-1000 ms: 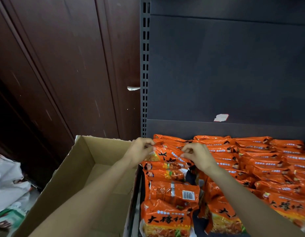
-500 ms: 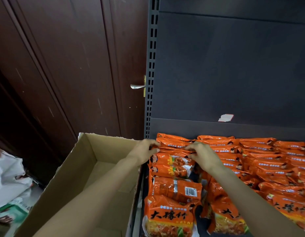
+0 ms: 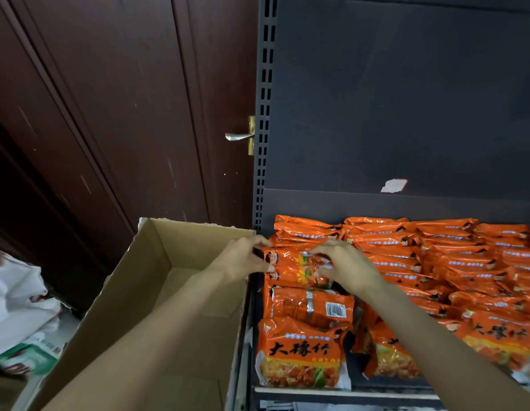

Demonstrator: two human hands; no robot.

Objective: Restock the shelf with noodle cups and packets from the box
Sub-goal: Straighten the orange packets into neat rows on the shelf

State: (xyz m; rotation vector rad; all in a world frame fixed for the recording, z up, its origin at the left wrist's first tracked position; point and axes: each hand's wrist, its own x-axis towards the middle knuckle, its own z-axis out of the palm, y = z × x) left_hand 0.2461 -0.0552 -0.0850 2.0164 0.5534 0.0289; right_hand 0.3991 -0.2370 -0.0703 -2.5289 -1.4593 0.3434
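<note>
Both hands grip one orange noodle packet (image 3: 293, 259) at the shelf's (image 3: 344, 393) left end, the left hand (image 3: 243, 259) pinching its left edge, the right hand (image 3: 344, 264) curled over its right side; the open cardboard box (image 3: 157, 292) stands just left of the shelf.

One head-worn view looks forward and down, close over the shelf (image 3: 347, 391) and box (image 3: 157, 280)

Right-hand packets (image 3: 501, 345) blurred and edge-cropped, white bag (image 3: 17, 295) cropped left, perhaps more behind forearms.
</note>
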